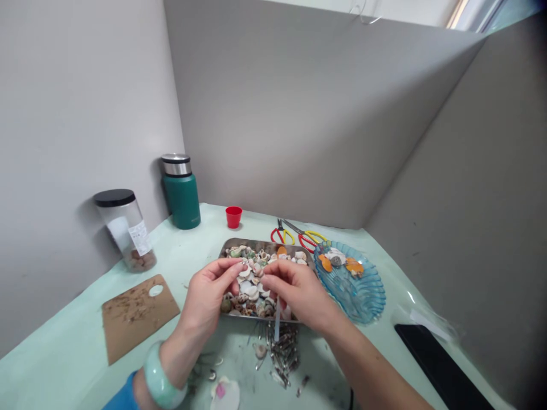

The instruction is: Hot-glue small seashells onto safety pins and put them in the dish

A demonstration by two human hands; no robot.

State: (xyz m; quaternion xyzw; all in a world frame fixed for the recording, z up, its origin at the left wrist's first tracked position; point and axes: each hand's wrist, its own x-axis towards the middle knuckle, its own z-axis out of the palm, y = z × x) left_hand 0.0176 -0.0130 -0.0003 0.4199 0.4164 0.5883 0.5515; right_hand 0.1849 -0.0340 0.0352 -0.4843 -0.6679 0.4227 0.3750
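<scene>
Above the metal tray (267, 317) of mixed seashells (250, 291), both of my hands are raised close together. The thumb and forefinger of my left hand (209, 293) pinch something tiny; a small shiny bit shows at the fingertips, its kind unclear. My right hand (299, 287) is closed in a pinch facing the left one. A thin pale translucent stick (277, 327) hangs down from under its curled fingers. What else its fingertips hold is hidden. Below the tray lies a heap of small metal clips (284, 356), beside a small round shell (260, 351).
On the right stand a blue scalloped glass plate (371, 296) with orange and white shells and a black flat object (440, 364). Scissors (314, 236) and a red cup (233, 217) lie behind. Leftward are a green bottle (183, 199), a jar (128, 233) and cardboard (137, 324).
</scene>
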